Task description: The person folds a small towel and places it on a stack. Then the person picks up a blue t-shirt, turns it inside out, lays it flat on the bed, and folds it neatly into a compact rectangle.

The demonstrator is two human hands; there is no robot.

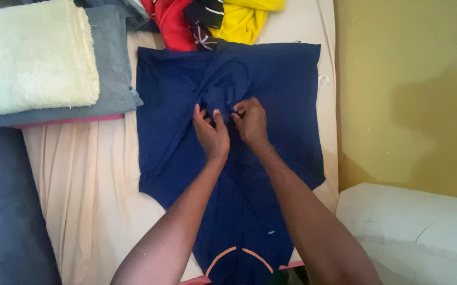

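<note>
A navy blue shirt (pixel 281 95) lies spread flat on a cream bedsheet (pixel 80 179), with an orange curved trim near the bottom edge. My left hand (pixel 211 132) and my right hand (pixel 249 122) meet at the shirt's middle, both pinching a small raised fold of the navy fabric (pixel 219 99). Both forearms reach up from the bottom of the view over the shirt's lower part.
A pale yellow towel (pixel 28 53) lies folded on a grey-blue cloth (pixel 113 79) at the upper left. Red, black and yellow garments (pixel 207 18) are piled at the top. A dark blue cloth (pixel 1 211) lies at the left, a yellow wall (pixel 407 89) at the right, a white surface (pixel 413 232) below it.
</note>
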